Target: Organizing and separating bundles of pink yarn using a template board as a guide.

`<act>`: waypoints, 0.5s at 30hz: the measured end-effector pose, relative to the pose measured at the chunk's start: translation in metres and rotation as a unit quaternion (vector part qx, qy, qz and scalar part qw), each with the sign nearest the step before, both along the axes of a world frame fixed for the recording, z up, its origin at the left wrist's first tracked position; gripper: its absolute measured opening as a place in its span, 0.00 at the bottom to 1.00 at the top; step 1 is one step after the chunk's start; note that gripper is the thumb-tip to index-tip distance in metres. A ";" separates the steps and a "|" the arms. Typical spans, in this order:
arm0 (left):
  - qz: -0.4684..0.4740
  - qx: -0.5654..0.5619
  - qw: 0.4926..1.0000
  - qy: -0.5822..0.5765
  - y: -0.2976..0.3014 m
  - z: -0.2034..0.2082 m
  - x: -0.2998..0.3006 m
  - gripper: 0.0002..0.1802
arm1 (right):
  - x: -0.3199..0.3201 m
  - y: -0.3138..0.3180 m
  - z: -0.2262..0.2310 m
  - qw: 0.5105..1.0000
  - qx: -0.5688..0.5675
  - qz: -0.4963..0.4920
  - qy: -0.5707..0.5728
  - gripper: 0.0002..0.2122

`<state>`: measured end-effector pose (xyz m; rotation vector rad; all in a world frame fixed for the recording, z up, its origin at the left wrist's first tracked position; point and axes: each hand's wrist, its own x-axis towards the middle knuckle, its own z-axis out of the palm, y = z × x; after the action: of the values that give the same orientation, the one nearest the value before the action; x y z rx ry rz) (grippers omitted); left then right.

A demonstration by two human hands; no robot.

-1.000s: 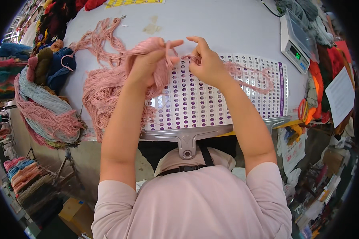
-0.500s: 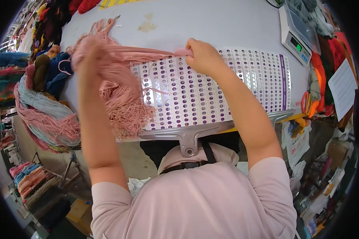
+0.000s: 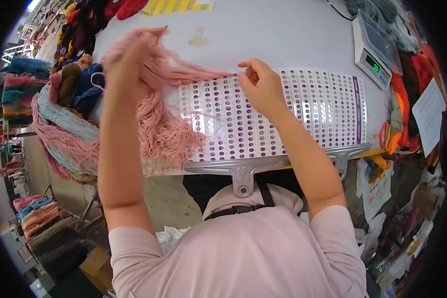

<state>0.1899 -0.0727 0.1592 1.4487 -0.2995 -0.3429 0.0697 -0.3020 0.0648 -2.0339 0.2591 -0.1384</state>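
Nearest the camera, the person's pale pink top (image 3: 243, 253) fills the lower frame, with a grey metal bracket (image 3: 243, 174) at the table's near edge just above it. Beyond that lies a clear sheet of purple dot stickers (image 3: 293, 119), flat on the white table (image 3: 283, 35). The right hand (image 3: 260, 84) rests over the sheet's upper middle, fingers pinched narrow on the end of a few pink strands; exactly how many can't be told, blur is heavy there. The left hand (image 3: 129, 54) is raised high at the left, closed around the bundle of pink yarn (image 3: 159, 114), whose loose tail hangs down and spreads over the sheet's left edge. Change from a second ago: both hands were together at the bundle's middle; half a second ago the left had begun swinging out; now they are well apart and a thin run of strands stretches taut between them. That reads as a few strands being drawn out of the bundle, separation underway, not finished. Left of the yarn sit mixed skeins (image 3: 59, 129) in light blue, pink and navy, heaped at the table's edge. Far right, a digital scale (image 3: 375, 49) stands near the corner, with orange and red yarn (image 3: 407, 99) beside it.
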 end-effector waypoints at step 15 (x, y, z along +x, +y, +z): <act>-0.170 -0.278 0.907 0.265 -0.003 -0.019 -0.103 0.28 | -0.052 0.051 0.065 0.909 0.391 0.143 -0.026 0.09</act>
<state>0.0864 -0.0758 0.1404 0.6941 -0.1811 -0.8443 0.0174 -0.2505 0.1294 -1.2429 -0.0303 0.0896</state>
